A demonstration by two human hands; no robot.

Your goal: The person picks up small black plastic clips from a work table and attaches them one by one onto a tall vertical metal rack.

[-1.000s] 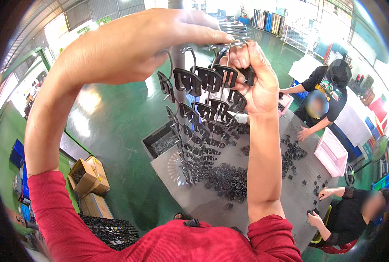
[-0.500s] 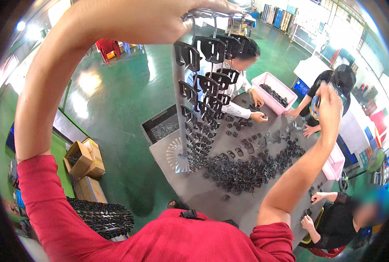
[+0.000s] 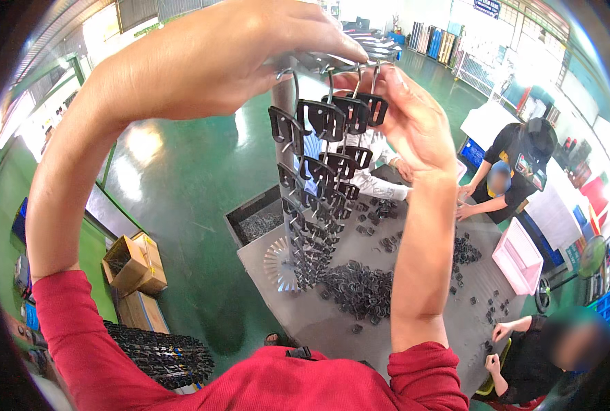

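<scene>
A grey upright pole (image 3: 284,113) carries a slotted metal disc (image 3: 373,46) on top. Several wire strands hang from the disc, strung with black plastic buckles (image 3: 321,122). My left hand (image 3: 250,58) is closed over the near edge of the disc, its fingers reaching across to the wire hooks. Beside it, my right hand (image 3: 418,116) is raised with curled fingers pinching a wire hook (image 3: 375,77) just under the disc. Behind the buckles its fingertips are partly hidden. Below spreads a heap of loose black buckles (image 3: 360,291) on the grey table (image 3: 319,325).
A slotted base (image 3: 279,264) stands at the table's left corner, beside a dark bin (image 3: 253,219). Co-workers sit or stand at the far and right sides. A pink basket (image 3: 517,257) is at the right edge. Cardboard boxes (image 3: 137,264) and another loaded rack (image 3: 161,349) stand left.
My right hand has come in from the far right to the hooks at the rack's top. My left hand stays at the disc. The view has shifted slightly.
</scene>
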